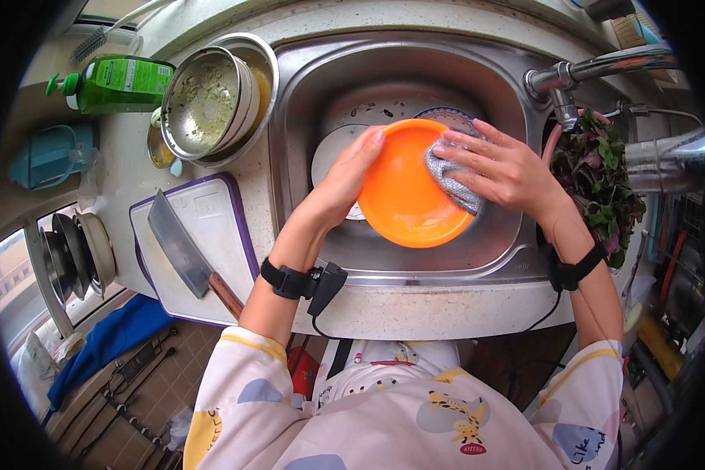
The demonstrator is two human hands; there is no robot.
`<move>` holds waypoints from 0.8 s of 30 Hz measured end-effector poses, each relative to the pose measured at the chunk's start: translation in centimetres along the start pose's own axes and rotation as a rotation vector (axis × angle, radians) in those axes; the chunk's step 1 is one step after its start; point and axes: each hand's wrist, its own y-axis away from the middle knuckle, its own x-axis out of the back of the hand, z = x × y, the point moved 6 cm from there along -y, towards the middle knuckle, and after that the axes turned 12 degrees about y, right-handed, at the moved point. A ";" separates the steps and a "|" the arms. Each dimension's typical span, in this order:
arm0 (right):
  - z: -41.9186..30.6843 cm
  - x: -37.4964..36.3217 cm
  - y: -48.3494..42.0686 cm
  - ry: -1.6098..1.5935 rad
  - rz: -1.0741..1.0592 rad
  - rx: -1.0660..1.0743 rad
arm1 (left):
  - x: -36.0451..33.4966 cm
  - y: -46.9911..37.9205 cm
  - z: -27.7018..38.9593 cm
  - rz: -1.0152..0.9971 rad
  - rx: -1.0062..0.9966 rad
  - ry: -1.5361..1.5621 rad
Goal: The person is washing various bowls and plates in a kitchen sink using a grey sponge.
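An orange plastic bowl (408,188) is held over the stainless steel sink (352,263). My left hand (349,173) grips its left rim, thumb on top. On the right side of the bowl, my right hand (505,167) presses a silvery grey scrubbing cloth (449,173) against the rim and inner wall. A few wet, shiny marks show near the bowl's lower inside. Beneath it in the sink lie a white plate (333,150) and a dish with a blue patterned rim (443,113), both partly hidden. Dark food scraps dot the sink floor behind them.
Left of the sink are stacked dirty metal bowls (202,106), a green soap pump bottle (120,83) and a cleaver (179,247) on a purple-edged cutting board (226,226). A chrome faucet (564,82) and leafy greens (599,176) stand to the right.
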 end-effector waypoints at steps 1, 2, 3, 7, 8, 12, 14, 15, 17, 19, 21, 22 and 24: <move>-0.2 -0.1 0.2 -0.033 0.002 -0.008 | -0.4 0.1 -0.3 -0.043 0.099 0.016; -0.4 0.0 0.3 -0.065 0.004 -0.015 | -0.5 0.1 -0.3 -0.044 0.098 0.015; -0.5 0.2 0.3 -0.065 0.005 -0.015 | -0.5 0.4 -0.4 -0.024 0.122 0.075; -1.3 0.2 0.4 0.048 0.043 -0.145 | -1.2 1.5 -1.0 0.086 0.145 0.370; -1.6 -0.2 0.5 0.089 0.052 -0.220 | -2.1 1.1 -0.4 0.040 0.003 0.349; -4.3 0.0 -1.8 -0.042 0.083 -0.388 | -2.8 0.4 -1.7 0.136 -0.200 0.159; -5.3 0.1 -3.1 -0.091 0.129 -0.407 | -2.4 0.2 -2.6 0.209 -0.245 0.224; -5.6 0.2 -3.4 -0.136 0.170 -0.432 | -2.1 0.2 -2.7 0.276 -0.285 0.291; -5.8 -0.1 -3.2 -0.144 0.161 -0.441 | -1.8 0.4 -2.3 0.287 -0.298 0.218; -6.1 -0.4 -3.2 -0.133 0.111 -0.383 | -2.0 0.6 -1.0 0.257 -0.352 0.102; -5.9 -0.1 -2.5 -0.121 0.078 -0.345 | -1.4 0.7 -0.7 0.245 -0.359 0.113; -5.9 0.0 -2.0 -0.108 0.043 -0.306 | -1.1 0.8 -0.3 0.227 -0.336 0.079; -5.0 -0.3 -0.6 -0.066 0.002 -0.269 | -1.1 1.2 0.4 0.200 -0.276 0.041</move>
